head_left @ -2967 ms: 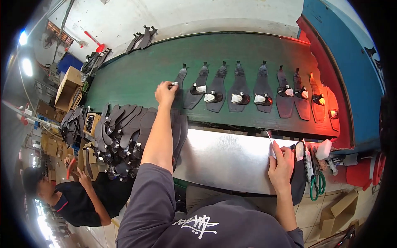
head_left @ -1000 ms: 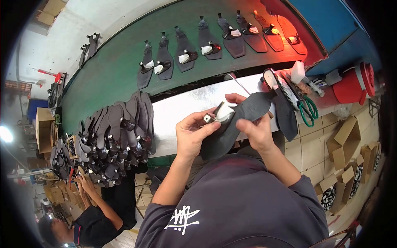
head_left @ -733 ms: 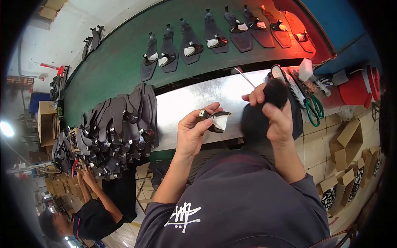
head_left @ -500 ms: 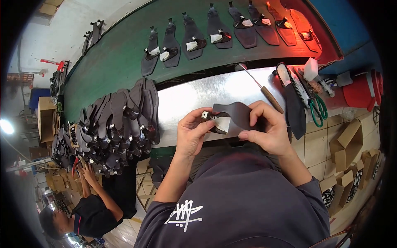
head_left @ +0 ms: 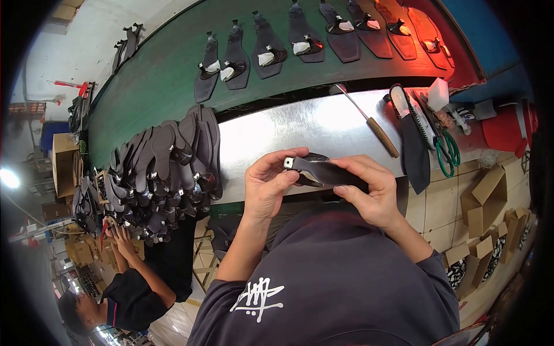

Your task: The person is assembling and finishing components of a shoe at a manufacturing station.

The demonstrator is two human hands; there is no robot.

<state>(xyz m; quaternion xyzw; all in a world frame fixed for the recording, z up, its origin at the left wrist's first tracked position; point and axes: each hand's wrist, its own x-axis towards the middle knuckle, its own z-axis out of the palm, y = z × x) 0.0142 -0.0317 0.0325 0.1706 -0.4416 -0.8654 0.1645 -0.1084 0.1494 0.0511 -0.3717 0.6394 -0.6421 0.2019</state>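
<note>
Close in front of me, a dark sandal piece is stretched between both hands above the metal worktop's near edge. My left hand pinches its narrow end beside a small shiny square fitting. The fingers of my right hand are closed round the wider dark sole, thumb underneath and fingers on top. A black strap loop shows below the sole, near my left fingertips. The sole hides most of the strap's inside.
A wooden-handled awl lies on the metal worktop, with green-handled scissors to its right. Sandal pieces line the green conveyor belt; several more are heaped at left. A co-worker sits lower left.
The sole has been brought down flat from its upright curve, covering the white padding. My right hand has moved slightly left. Pieces on the belt have shifted slightly.
</note>
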